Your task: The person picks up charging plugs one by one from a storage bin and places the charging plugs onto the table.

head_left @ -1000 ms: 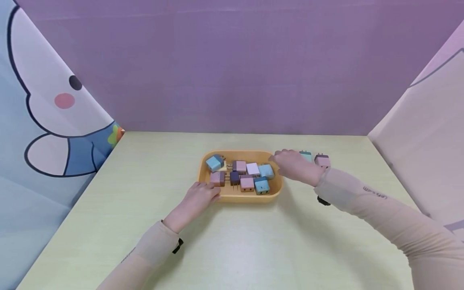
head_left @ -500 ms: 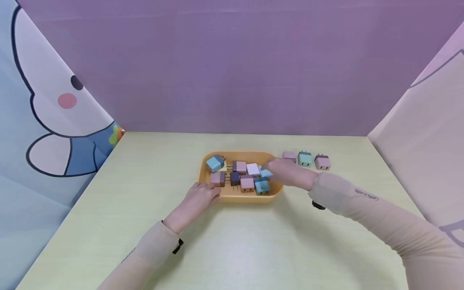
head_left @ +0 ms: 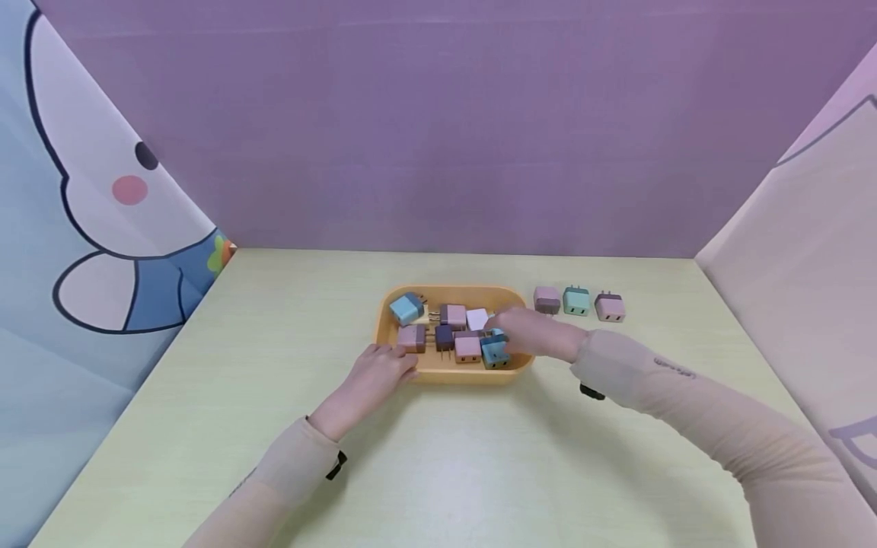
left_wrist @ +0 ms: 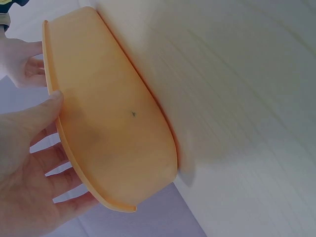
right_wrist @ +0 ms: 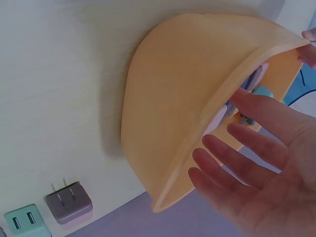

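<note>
An orange plastic tray (head_left: 473,377) holds several USB wall chargers, among them a blue one (head_left: 406,308), a dark one (head_left: 444,336), a pink one (head_left: 467,350) and a white one (head_left: 476,319). My left hand (head_left: 370,380) grips the tray's near left rim, thumb outside and fingers over the edge in the left wrist view. Over the tray's right end, my right hand (head_left: 530,332) reaches in with fingers spread and loosely bent. It covers most of a light blue charger (head_left: 499,332), beside a teal-blue charger (head_left: 495,354). No held object shows in the right wrist view.
Right of the tray, three chargers lie in a row on the table (head_left: 438,472): a pink and mauve one (head_left: 546,300), a mint one (head_left: 576,301) and a pink one (head_left: 610,307). A purple backdrop (head_left: 445,137) stands behind the table.
My right hand has moved left from the tray's right rim to over the chargers inside. The leftmost charger of the table row has come into view. My left hand stays on the rim.
</note>
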Action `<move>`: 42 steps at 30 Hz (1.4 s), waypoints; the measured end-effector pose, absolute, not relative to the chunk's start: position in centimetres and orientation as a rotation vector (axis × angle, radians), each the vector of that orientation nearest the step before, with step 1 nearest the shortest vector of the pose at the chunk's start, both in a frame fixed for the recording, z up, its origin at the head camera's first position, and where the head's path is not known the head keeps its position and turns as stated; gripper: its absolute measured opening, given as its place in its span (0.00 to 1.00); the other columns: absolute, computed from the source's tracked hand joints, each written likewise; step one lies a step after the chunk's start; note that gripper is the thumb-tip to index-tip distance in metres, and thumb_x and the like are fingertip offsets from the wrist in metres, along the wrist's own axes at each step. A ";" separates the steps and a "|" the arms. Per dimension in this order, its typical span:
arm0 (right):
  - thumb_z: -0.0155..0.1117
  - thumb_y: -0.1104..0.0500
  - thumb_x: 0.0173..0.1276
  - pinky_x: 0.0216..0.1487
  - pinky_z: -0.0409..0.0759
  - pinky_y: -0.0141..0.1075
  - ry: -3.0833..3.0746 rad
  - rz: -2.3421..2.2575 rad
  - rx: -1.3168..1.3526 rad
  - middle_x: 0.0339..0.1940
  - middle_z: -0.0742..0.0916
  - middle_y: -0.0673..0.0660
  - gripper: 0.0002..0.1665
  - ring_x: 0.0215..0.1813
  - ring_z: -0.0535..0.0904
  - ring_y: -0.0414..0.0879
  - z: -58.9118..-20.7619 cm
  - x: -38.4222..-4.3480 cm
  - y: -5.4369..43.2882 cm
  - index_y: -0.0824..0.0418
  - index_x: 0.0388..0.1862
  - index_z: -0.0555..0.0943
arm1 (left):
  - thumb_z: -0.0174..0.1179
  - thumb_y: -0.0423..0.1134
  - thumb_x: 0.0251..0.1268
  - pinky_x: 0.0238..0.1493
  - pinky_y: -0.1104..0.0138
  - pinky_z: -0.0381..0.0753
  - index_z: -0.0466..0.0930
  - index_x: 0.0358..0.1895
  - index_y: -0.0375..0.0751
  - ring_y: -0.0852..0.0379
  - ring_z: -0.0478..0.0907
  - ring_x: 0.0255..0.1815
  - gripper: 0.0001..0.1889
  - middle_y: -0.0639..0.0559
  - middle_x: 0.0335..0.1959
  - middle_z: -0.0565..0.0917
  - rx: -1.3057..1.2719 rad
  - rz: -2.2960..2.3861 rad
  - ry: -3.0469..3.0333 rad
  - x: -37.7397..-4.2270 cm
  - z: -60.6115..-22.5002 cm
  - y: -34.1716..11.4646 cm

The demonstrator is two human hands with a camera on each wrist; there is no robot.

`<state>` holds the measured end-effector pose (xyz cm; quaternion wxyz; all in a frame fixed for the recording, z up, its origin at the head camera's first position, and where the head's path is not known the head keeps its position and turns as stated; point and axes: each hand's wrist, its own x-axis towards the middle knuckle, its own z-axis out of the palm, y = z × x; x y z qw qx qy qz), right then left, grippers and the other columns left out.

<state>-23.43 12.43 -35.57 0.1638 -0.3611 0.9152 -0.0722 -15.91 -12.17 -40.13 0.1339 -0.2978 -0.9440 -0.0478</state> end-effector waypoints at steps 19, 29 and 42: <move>0.69 0.63 0.50 0.48 0.73 0.40 2.586 -0.171 -0.990 0.47 0.80 0.61 0.26 0.48 0.75 0.51 -36.9 -24.0 11.5 0.67 0.49 0.76 | 0.59 0.43 0.55 0.33 0.62 0.71 0.80 0.32 0.43 0.53 0.76 0.29 0.07 0.51 0.30 0.81 -0.858 -0.151 -2.726 -16.0 -40.2 -12.2; 0.70 0.63 0.49 0.48 0.72 0.41 2.598 -0.146 -0.934 0.46 0.79 0.61 0.26 0.48 0.74 0.52 -38.0 -24.3 11.3 0.66 0.49 0.76 | 0.59 0.42 0.55 0.32 0.63 0.71 0.79 0.32 0.44 0.54 0.75 0.27 0.06 0.51 0.29 0.81 -0.861 -0.139 -2.720 -16.1 -40.4 -12.2; 0.69 0.65 0.48 0.47 0.68 0.42 2.627 -0.106 -0.989 0.41 0.81 0.59 0.20 0.42 0.72 0.50 -38.4 -24.3 11.1 0.65 0.44 0.80 | 0.60 0.41 0.54 0.31 0.63 0.71 0.79 0.31 0.43 0.55 0.74 0.26 0.06 0.51 0.29 0.80 -0.864 -0.124 -2.702 -16.0 -40.4 -12.1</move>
